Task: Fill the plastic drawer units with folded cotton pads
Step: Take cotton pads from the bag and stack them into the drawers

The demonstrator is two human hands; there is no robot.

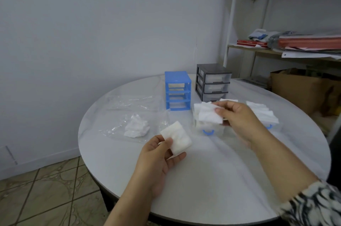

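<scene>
Round white worktop, pale wall behind, tiled floor below.

Left hand: pinching a square white folded cotton pad between thumb and fingers, holding it just above the worktop.

Right hand: gripping a second white cotton pad by one edge, hovering it over a clear plastic drawer with a blue handle that is sitting out on the worktop, already heaped with pads.

Second clear drawer of pads: lying to the right, partly hidden by the forearm.

Blue plastic drawer frame: standing empty of drawers, behind the heaped drawer.

Grey plastic drawer unit: standing beside it, drawers in and seemingly holding pads.

Clear plastic bag holding loose white pads: lying left.

Handling note, as judgement: laying each pad flat with folds aligned, and pressing the heap down, is likely needed so the drawer slides into the blue frame without snagging.
</scene>
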